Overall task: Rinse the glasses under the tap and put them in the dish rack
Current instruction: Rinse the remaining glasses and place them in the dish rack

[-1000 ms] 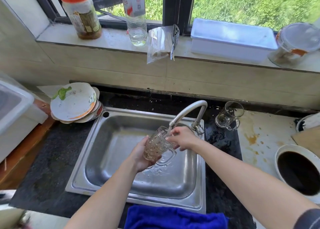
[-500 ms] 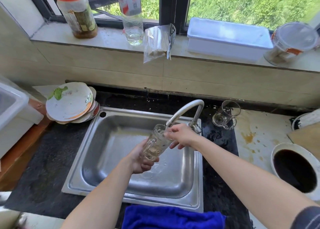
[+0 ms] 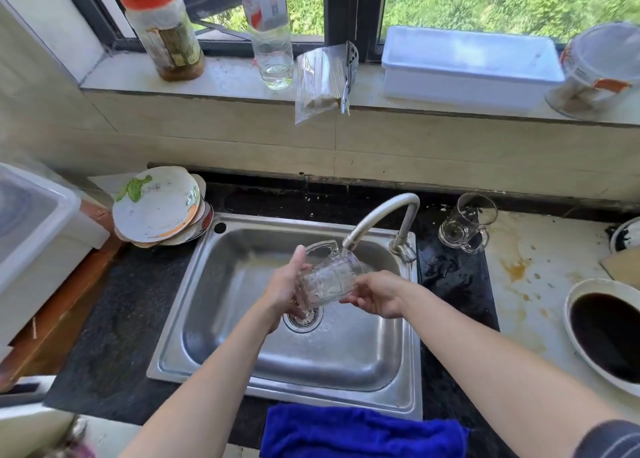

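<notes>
Patterned glass (image 3: 327, 279) lies tilted between both hands, mouth at the tap (image 3: 349, 241) just above them. Left hand (image 3: 285, 286) wraps its side; right hand (image 3: 377, 295) grips its lower end. We advise rotating it slowly in the stream with a firm grip, since wet glass likely slips.

Colours before you
You see a clear, relief-patterned glass (image 3: 329, 279), a bright blue cloth (image 3: 360, 430), a red-lidded jar (image 3: 162, 28).
</notes>
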Demonstrator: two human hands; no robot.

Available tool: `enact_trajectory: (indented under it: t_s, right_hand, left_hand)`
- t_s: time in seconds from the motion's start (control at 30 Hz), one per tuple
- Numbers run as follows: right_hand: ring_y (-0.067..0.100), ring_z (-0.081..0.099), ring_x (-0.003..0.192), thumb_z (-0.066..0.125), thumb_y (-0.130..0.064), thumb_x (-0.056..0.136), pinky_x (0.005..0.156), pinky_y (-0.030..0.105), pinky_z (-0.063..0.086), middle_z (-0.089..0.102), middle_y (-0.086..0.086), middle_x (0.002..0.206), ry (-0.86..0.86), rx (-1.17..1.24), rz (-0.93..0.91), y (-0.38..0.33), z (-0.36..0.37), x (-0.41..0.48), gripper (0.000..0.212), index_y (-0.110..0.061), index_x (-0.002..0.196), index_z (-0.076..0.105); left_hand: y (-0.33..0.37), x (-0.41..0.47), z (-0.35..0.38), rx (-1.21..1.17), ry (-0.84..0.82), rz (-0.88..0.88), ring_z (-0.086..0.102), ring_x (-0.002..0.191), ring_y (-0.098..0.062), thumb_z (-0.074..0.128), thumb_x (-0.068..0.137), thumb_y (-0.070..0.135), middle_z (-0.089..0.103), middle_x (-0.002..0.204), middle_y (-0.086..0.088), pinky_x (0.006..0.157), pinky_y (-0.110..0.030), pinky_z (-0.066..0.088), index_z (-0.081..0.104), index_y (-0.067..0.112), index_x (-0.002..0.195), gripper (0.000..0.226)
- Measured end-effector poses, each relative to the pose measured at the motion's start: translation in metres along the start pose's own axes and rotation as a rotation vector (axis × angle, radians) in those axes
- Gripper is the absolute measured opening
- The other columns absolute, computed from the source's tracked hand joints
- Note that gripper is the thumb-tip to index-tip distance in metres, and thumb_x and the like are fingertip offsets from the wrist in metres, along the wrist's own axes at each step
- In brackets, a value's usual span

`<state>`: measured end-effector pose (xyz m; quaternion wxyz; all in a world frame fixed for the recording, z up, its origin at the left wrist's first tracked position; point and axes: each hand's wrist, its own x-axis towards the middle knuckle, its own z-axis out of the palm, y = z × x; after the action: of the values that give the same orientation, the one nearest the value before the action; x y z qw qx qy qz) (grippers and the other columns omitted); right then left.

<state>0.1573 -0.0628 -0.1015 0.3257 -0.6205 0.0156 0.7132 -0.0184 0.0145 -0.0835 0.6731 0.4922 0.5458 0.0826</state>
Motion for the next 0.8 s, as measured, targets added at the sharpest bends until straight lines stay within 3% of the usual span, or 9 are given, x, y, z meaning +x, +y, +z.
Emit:
enact_trajectory:
  t_s: [0.13, 0.27, 0.37, 0.5, 0.57, 0.63, 0.73, 0.8]
  right_hand:
    - [0.012, 0.066, 0.046, 0.048, -0.01, 0.1, 0.037, 0.015, 0.049, 0.071, 0.016, 0.076, -0.148, 0.106, 0.076, 0.004, 0.0, 0.002, 0.02, 0.006, 0.101, 0.06]
    - [0.017, 0.068, 0.049, 0.055, -0.011, 0.097, 0.036, 0.017, 0.049, 0.067, 0.023, 0.099, -0.249, 0.152, 0.078, 0.004, 0.003, 0.002, 0.03, 0.003, 0.123, 0.053]
    - [0.017, 0.066, 0.052, 0.062, -0.008, 0.093, 0.038, 0.017, 0.047, 0.071, 0.015, 0.086, -0.078, -0.044, -0.106, 0.002, 0.003, 0.004, 0.023, 0.0, 0.114, 0.06]
    - [0.023, 0.069, 0.065, 0.06, -0.011, 0.095, 0.055, 0.033, 0.055, 0.071, 0.007, 0.087, 0.329, -0.519, -0.544, -0.011, -0.004, 0.002, 0.008, -0.013, 0.097, 0.068]
    - [0.02, 0.065, 0.076, 0.061, -0.021, 0.094, 0.074, 0.038, 0.054, 0.069, -0.004, 0.083, 0.479, -0.871, -0.744, -0.019, -0.006, -0.002, 0.011, -0.021, 0.091, 0.072]
    - [0.021, 0.064, 0.083, 0.059, -0.028, 0.095, 0.08, 0.037, 0.051, 0.07, -0.002, 0.083, 0.512, -1.04, -0.841, -0.024, -0.005, -0.009, 0.016, -0.021, 0.092, 0.073]
    - [0.027, 0.065, 0.084, 0.056, -0.034, 0.096, 0.078, 0.041, 0.051, 0.073, 0.005, 0.085, 0.518, -1.142, -0.881, -0.028, -0.001, -0.016, 0.025, -0.017, 0.094, 0.074]
    - [0.025, 0.066, 0.082, 0.053, -0.035, 0.097, 0.075, 0.041, 0.052, 0.073, 0.002, 0.085, 0.541, -1.228, -0.936, -0.027, 0.001, -0.016, 0.026, -0.021, 0.099, 0.075]
  left_hand:
    - [0.009, 0.005, -0.001, 0.169, 0.061, 0.142, 0.051, 0.057, -0.022, 0.051, 0.095, 0.041, 0.057, 0.078, -0.015, 0.034, -0.019, 0.033, 0.057, 0.007, 0.092, 0.034]
    - [0.017, 0.005, -0.004, 0.211, 0.0, 0.095, 0.051, 0.047, -0.013, 0.05, 0.097, 0.035, 0.055, 0.069, -0.005, 0.038, -0.018, 0.036, 0.058, 0.008, 0.089, 0.029]
    - [0.014, 0.009, -0.006, 0.18, -0.068, 0.034, 0.057, 0.07, -0.019, 0.052, 0.096, 0.029, 0.061, 0.088, -0.009, 0.056, -0.029, 0.046, 0.064, 0.01, 0.104, 0.023]
    - [0.01, 0.02, -0.01, 0.0, -0.051, -0.081, 0.061, 0.081, -0.028, 0.038, 0.091, 0.001, 0.061, 0.105, -0.016, 0.056, -0.031, 0.054, 0.06, 0.005, 0.115, 0.034]
    - [0.007, 0.026, -0.012, -0.136, -0.058, -0.153, 0.063, 0.081, -0.037, 0.035, 0.092, 0.002, 0.058, 0.11, -0.023, 0.058, -0.037, 0.057, 0.057, 0.0, 0.116, 0.033]
    - [0.005, 0.033, -0.008, -0.124, -0.094, -0.196, 0.065, 0.078, -0.039, 0.039, 0.095, 0.005, 0.056, 0.113, -0.026, 0.053, -0.036, 0.057, 0.052, 0.0, 0.119, 0.028]
    - [0.003, 0.046, 0.007, 0.121, -0.153, -0.19, 0.061, 0.065, -0.031, 0.047, 0.089, -0.009, 0.057, 0.097, -0.023, 0.046, -0.03, 0.054, 0.049, 0.008, 0.117, 0.033]
    - [0.001, 0.056, 0.016, 0.264, -0.158, -0.156, 0.053, 0.052, -0.022, 0.048, 0.083, -0.014, 0.055, 0.078, -0.017, 0.043, -0.026, 0.047, 0.055, 0.006, 0.101, 0.027]
